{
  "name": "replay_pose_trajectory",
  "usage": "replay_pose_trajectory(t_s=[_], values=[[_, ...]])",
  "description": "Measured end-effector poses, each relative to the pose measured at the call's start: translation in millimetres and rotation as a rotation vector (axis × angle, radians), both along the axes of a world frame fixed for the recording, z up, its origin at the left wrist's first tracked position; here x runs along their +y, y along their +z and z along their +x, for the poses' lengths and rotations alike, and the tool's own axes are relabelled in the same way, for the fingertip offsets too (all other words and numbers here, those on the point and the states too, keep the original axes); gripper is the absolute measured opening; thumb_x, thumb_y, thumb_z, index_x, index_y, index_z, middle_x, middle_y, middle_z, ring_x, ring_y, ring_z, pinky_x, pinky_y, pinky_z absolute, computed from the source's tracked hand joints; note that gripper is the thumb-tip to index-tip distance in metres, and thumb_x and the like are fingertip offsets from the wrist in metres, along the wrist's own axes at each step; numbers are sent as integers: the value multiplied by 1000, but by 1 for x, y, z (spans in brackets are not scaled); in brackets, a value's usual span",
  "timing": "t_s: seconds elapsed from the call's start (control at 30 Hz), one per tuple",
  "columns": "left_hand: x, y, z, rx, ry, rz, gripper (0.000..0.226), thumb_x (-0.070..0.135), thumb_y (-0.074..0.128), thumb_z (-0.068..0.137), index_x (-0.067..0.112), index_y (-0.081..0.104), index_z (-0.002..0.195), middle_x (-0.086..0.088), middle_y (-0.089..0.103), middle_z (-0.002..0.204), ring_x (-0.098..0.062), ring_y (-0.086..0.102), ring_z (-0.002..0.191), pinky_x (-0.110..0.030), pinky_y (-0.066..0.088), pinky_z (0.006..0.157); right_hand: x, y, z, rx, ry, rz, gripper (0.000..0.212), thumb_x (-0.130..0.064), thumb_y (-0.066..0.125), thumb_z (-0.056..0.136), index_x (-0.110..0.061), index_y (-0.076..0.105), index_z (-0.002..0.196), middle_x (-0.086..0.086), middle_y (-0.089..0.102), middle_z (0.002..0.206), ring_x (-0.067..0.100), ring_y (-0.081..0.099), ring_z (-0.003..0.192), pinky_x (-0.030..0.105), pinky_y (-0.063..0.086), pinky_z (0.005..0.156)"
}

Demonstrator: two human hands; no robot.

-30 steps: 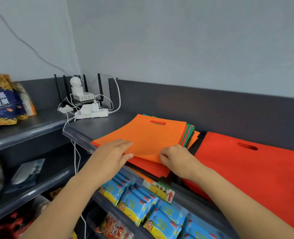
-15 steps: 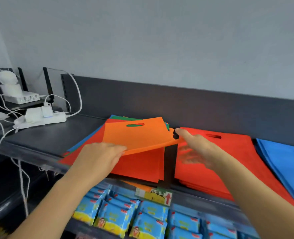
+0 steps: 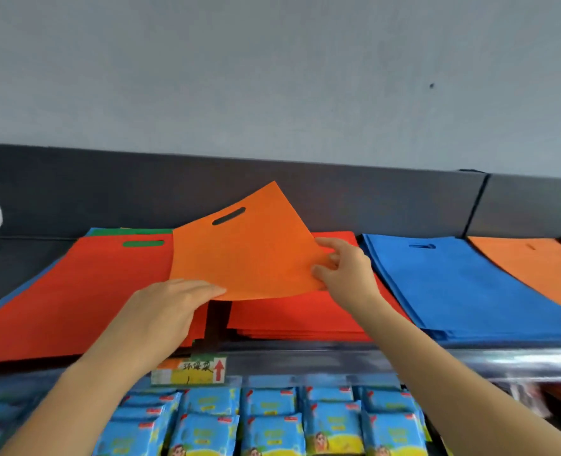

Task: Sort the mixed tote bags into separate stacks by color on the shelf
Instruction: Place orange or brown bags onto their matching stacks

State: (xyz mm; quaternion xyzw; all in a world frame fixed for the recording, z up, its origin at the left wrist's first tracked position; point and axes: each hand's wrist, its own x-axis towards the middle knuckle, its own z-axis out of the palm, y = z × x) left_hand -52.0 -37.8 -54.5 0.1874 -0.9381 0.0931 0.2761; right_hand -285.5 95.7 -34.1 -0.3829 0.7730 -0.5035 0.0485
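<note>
A person's two hands hold a flat orange non-woven tote bag (image 3: pixel 246 255) tilted in the air above the dark metal shelf (image 3: pixel 404 353), one top corner raised toward the back panel. The bag hangs over the gap between the mixed pile of tote bags (image 3: pixel 75 291) at left, topped by a red bag, and the all-red stack (image 3: pixel 289 314) just beside it.

The right hand (image 3: pixel 345 271) pinches the bag's right edge between thumb and curled fingers. The left hand (image 3: pixel 170 311) lies over the lower left corner with its fingers (image 3: pixel 206 287) straight and close together. Its thumb is hidden, so a pinch there cannot be confirmed.

Farther right lie a blue stack (image 3: pixel 453 284) and an orange stack (image 3: pixel 536 268), the bag's likely home.

The bag looks light and thin but holds its sheet shape, bowing only slightly along the near edge. It should be easiest to carry by two edges or corners and lay down flat. One-handed, it would likely droop and could drag the blue stack out of line.
</note>
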Motion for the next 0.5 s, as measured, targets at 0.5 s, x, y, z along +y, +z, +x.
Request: replay_pose_trajectory(t_s=[0.5], values=[[135, -8, -190, 42, -93, 87, 42, -1, 65, 78, 28, 70, 109, 9, 70, 106, -15, 68, 95, -36, 58, 65, 172, -6, -176, 18, -98, -74, 41, -2, 57, 86, -24, 59, 122, 0, 64, 85, 13, 59, 67, 13, 42, 44]])
